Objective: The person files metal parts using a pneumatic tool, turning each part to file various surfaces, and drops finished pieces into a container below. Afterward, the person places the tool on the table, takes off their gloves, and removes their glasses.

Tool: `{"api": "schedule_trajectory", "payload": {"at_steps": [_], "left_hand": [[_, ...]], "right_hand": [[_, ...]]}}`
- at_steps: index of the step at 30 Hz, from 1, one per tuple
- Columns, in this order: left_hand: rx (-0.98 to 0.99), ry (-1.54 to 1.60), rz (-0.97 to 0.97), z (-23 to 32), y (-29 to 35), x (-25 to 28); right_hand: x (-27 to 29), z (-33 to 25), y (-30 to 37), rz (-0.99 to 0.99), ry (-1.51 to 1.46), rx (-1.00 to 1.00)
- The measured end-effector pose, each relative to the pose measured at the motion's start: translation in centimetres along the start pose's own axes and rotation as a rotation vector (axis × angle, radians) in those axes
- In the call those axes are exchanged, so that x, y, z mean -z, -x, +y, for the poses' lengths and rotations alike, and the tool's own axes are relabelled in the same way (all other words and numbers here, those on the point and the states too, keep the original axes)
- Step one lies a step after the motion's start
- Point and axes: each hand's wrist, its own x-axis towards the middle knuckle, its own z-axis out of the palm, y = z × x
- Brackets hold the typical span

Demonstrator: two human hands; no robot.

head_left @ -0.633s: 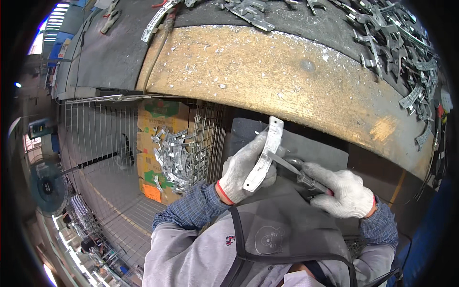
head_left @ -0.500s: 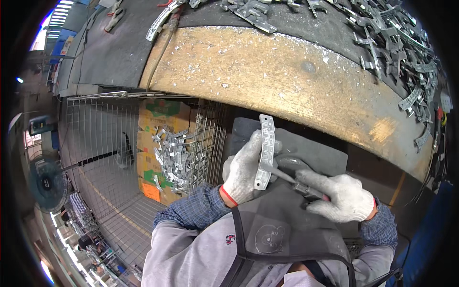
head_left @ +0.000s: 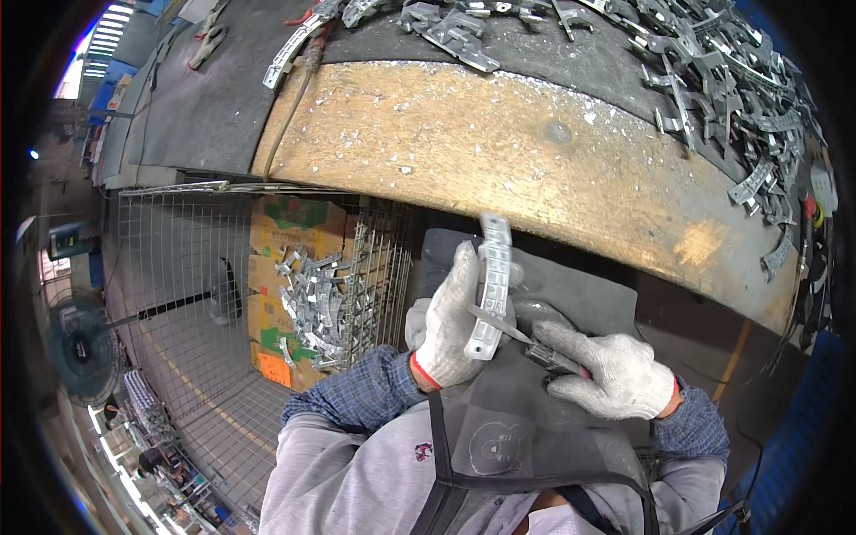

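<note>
A curved silver metal casting with a row of square pockets stands nearly upright in front of my apron. Its left side rests in my gloved left hand, which is closed on it with the thumb pointing up along the edge. In my gloved right hand is a flat-bladed hand tool with a dark handle; whether it is a file or a scraper I cannot tell. The blade lies across the lower part of the casting. My right index finger stretches along the tool.
Beyond my hands runs a chip-strewn wooden bench edge. Many similar castings are heaped at its far right. To my left, a wire cage holds cardboard and a pile of castings. A fan stands farther left.
The tool's blade has shifted left and now crosses the casting's face near its lower end. My right hand has moved slightly left. The casting has tilted a little.
</note>
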Motion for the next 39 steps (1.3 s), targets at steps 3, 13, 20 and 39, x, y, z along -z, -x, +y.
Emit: {"api": "schedule_trajectory", "payload": {"at_steps": [3,13,20,39], "left_hand": [[0.302,0.001,-0.281,1.0,-0.4,1.9],[0.958,0.635,-0.737,-0.3,-5.5,4.8],[0.669,0.424,-0.388,-0.8,-5.5,5.0],[1.097,0.876,-0.540,-1.0,-5.9,4.6]], "right_hand": [[0.4,0.9,-0.5,0.014,0.051,0.115],[3.0,2.5,-1.5,-0.042,0.231,0.211],[1.4,2.9,-2.4,-0.037,0.112,0.212],[1.1,2.9,-1.3,-0.013,0.249,0.183]]}}
